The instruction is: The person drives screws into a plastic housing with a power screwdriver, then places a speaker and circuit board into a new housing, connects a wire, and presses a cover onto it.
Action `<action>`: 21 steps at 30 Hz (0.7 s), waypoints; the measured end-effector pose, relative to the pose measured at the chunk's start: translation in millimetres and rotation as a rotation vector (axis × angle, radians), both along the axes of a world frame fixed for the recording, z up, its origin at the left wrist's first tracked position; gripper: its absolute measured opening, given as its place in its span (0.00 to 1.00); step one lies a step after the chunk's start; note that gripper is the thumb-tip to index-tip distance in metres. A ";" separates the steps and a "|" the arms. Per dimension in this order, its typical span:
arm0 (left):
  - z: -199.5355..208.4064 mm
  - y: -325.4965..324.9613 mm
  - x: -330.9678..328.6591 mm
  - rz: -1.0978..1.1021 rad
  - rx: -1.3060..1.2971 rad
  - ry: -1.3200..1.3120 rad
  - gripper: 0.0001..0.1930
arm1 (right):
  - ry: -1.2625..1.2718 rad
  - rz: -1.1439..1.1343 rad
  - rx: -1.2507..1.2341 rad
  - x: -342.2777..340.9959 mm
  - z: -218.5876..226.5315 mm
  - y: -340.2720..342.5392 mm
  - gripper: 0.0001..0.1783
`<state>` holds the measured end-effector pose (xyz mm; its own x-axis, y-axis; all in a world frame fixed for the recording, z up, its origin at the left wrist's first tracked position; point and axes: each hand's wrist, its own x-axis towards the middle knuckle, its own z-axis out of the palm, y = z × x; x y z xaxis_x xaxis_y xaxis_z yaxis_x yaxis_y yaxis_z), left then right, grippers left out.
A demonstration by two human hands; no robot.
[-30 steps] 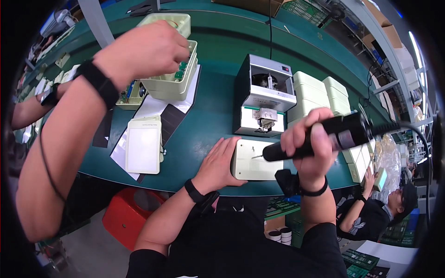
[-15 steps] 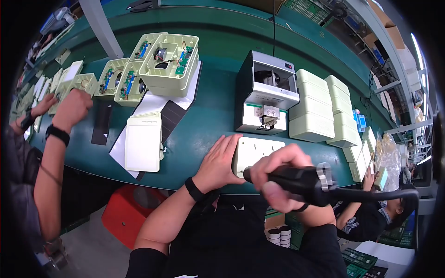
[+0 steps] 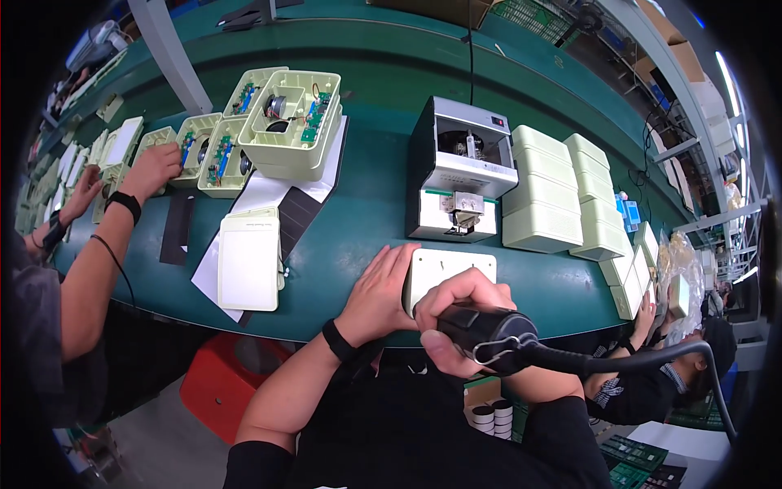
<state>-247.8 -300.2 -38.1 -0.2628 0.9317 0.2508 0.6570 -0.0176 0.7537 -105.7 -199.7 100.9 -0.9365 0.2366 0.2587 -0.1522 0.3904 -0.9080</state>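
A pale green plastic case lies at the table's front edge, its flat face with small holes turned up. My left hand grips its left side, fingers along the edge and thumb at the near corner. My right hand is closed around a black corded electric screwdriver over the near part of the case. The tool's tip is hidden behind my hand, so I cannot tell whether it touches a screw. A thick black cable runs off to the right.
Beyond the case stands a grey-black machine, probably a screw feeder. Stacked pale cases are to its right. Open housings with circuit boards and flat covers are at left. A co-worker's hand reaches in; a red stool stands below.
My right hand has moved slightly left and tipped the screwdriver more upright over the case's near left part. My left hand stays on the case. The left co-worker's hand has moved to a housing.
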 end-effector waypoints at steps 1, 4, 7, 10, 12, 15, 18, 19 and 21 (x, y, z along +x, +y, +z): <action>-1.1 -0.5 0.0 -0.004 -0.004 0.007 0.58 | -0.036 -0.009 0.027 -0.3 3.5 -0.1 0.19; 4.8 0.9 -2.9 -0.001 -0.040 0.012 0.58 | 0.240 -0.110 -0.325 1.1 2.4 7.5 0.18; 11.6 -3.8 2.5 0.010 -0.124 -0.021 0.58 | 0.496 -0.304 -0.351 -12.2 20.6 29.4 0.17; 9.5 -1.2 0.4 -0.011 -0.115 -0.056 0.57 | 0.572 -0.397 -0.325 -27.9 27.8 58.0 0.12; 8.9 1.1 1.1 -0.014 -0.107 -0.056 0.58 | 0.605 -0.439 -0.332 -36.7 29.0 72.7 0.09; 8.4 -0.5 1.7 -0.013 -0.106 -0.061 0.58 | 0.447 -0.518 -0.160 -47.6 22.7 86.5 0.10; 7.3 0.4 3.8 -0.016 -0.109 -0.081 0.59 | 0.392 -0.522 -0.240 -37.9 26.9 86.3 0.10; 6.9 1.0 3.7 -0.024 -0.109 -0.083 0.59 | 0.363 -0.525 -0.280 -34.4 29.2 85.8 0.11; 5.9 -2.0 2.3 -0.001 -0.105 -0.070 0.58 | 0.371 -0.480 -0.331 -18.0 27.4 78.2 0.12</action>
<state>-245.5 -302.2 -32.2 -0.2755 0.9520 0.1333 0.6028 0.0631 0.7954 -123.7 -121.5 128.3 -0.5715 0.7248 0.3847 -0.3556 0.2038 -0.9122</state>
